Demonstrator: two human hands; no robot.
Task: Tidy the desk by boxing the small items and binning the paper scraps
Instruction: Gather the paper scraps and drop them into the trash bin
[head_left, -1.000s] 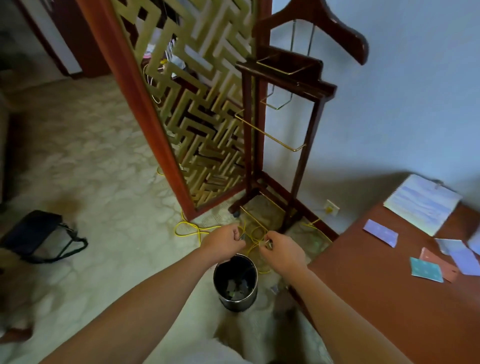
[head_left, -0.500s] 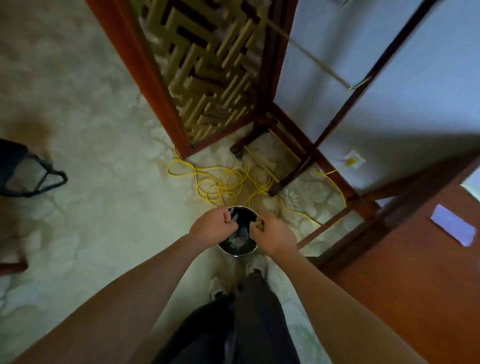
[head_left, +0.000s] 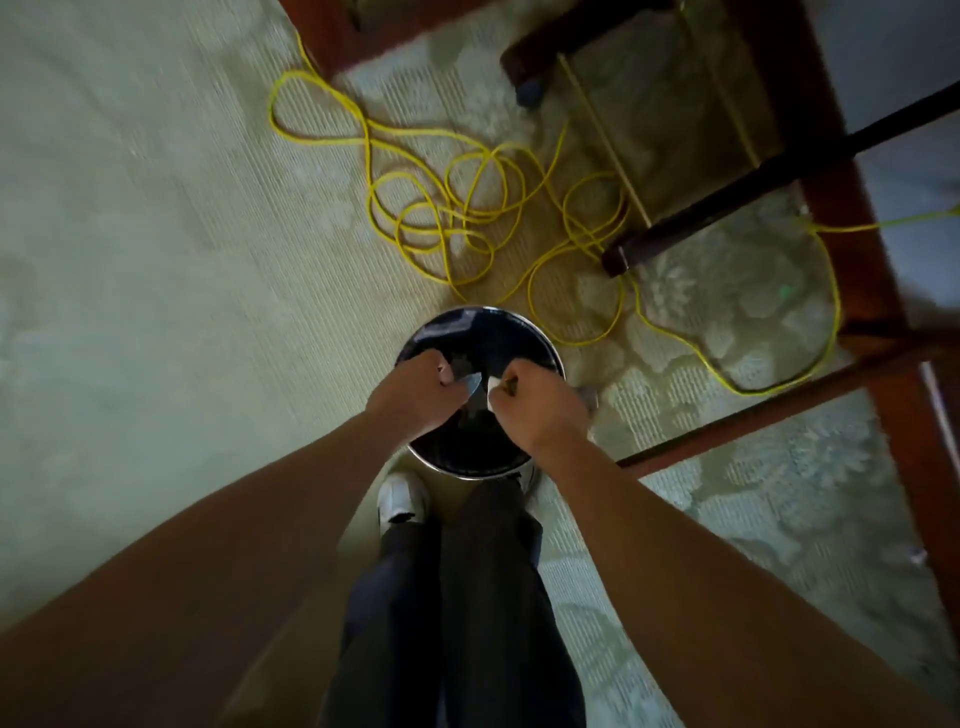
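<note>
Pale paper scraps (head_left: 474, 385), pinched, over black bin (head_left: 498, 330)

The carpet (head_left: 156, 260) is a pale sage green with fine ribbing and a lighter floral damask pattern of large blossoms and leaves in washed-out grey-white. Across it loops a bright yellow cable (head_left: 452, 228). The bin (head_left: 498, 332) is glossy black inside with a silvery metal rim. At the left hand (head_left: 415, 397) shows a blue-grey scrap (head_left: 471, 385); at the right hand (head_left: 537, 413), a white scrap (head_left: 493, 383). The trousers (head_left: 467, 597) are plain dark navy and the shoe (head_left: 397, 496) is white. The wooden frame (head_left: 852, 208) is reddish-brown — the stand leg (head_left: 727, 205) nearly black, its thin rod (head_left: 597, 124) brass-coloured. The wall (head_left: 909, 47) is pale blue-grey.
</note>
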